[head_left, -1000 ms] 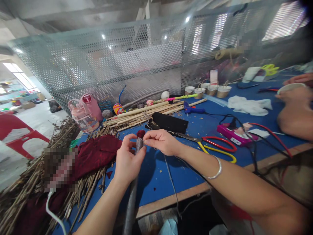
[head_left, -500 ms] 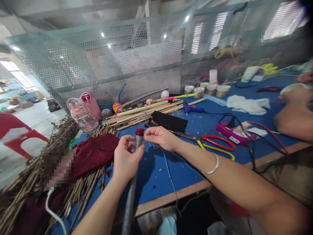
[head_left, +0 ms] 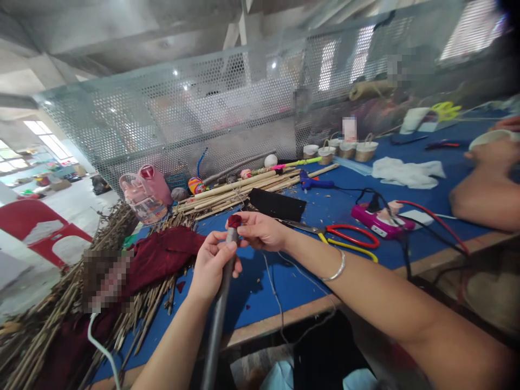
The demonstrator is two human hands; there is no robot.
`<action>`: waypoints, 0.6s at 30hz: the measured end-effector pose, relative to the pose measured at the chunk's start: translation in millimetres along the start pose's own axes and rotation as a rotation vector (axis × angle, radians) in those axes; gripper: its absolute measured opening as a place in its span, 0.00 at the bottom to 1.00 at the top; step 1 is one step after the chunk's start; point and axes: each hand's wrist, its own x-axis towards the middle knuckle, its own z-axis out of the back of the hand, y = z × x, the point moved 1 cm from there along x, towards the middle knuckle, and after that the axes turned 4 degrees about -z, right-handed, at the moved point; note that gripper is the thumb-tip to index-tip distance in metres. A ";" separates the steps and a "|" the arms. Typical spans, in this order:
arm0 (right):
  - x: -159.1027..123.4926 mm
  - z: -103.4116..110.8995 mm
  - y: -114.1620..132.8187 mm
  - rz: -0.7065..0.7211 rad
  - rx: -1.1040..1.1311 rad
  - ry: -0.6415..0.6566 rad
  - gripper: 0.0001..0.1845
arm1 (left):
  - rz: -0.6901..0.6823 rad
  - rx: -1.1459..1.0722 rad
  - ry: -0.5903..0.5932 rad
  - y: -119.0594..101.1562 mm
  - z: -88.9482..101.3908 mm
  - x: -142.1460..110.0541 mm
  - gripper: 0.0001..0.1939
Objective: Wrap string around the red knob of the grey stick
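Note:
My left hand [head_left: 215,260] is wrapped round a grey rod [head_left: 218,319], which leans up from the table's front edge. Dark red cloth [head_left: 234,220] caps the rod's top end. My right hand [head_left: 260,230] is closed at that end, thumb and fingers pinched beside the cap. Grey yarn [head_left: 276,292] hangs from below my right hand over the table edge; its end at the fingertips is hidden. Left of my hands lies a dark red cloth piece [head_left: 162,252] on a heap of dry stems [head_left: 138,319].
Scissors [head_left: 349,235], a black cloth piece [head_left: 277,204], a blue glue gun [head_left: 314,181] and a purple power strip [head_left: 382,221] with cables lie to the right. Wooden sticks [head_left: 227,189] and a pink bottle [head_left: 152,187] are behind. At far right shows another person's arm [head_left: 487,189].
My right hand has come in closer round the rod's top, and the yarn loops near its fingertips no longer show. My left fingers have shifted on the rod. The camera view has tilted slightly.

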 end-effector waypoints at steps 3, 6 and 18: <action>0.0 -4.1 0.1 0.070 -0.030 -0.069 0.24 | 0.020 0.166 -0.115 -3.3 -3.7 -8.0 0.21; 0.1 -7.3 -0.9 0.078 -0.105 -0.085 0.23 | -0.127 0.482 -0.325 -8.1 -8.6 -16.8 0.25; -0.8 -9.7 -0.1 0.077 -0.056 0.002 0.27 | 0.019 -0.044 -0.127 -3.1 -6.2 -6.5 0.20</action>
